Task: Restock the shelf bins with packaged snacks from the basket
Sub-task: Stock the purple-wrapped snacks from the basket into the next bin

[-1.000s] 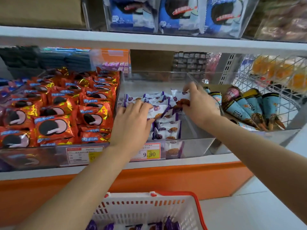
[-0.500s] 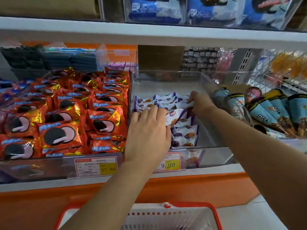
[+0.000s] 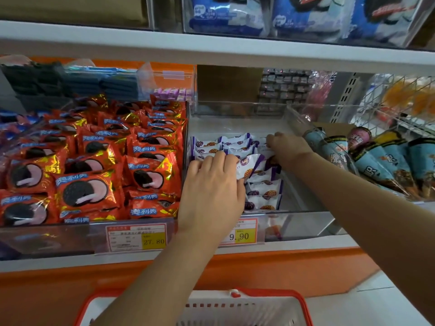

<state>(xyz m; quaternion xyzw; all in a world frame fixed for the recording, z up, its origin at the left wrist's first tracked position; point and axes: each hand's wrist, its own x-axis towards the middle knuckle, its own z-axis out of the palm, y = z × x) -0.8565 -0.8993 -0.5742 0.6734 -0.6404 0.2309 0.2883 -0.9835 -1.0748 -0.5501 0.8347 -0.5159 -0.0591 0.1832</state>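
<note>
the bin [image 3: 303, 223] was clear, shiny plastic. the red cookie packs [image 3: 89, 191] were crinkly, shiny foil. the basket [image 3: 270, 307] was plastic. the wire rack [image 3: 400, 102] looked like metal.

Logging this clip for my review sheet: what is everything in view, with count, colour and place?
snack packets: about a dozen, white and purple, in rows in the middle bin
middle bin: one, clear plastic, shelf centre
cookie packets: many, red and gold, left bin
cone packets: several, mostly blue, right bin
upper packs: at least three, blue and white, shelf above
price tags: two, white with yellow, on the bin fronts
basket: one, white with red rim, below the shelf
left hand: one, rests on the front snack packets
right hand: one, fingers curled on the rear snack packets
</note>
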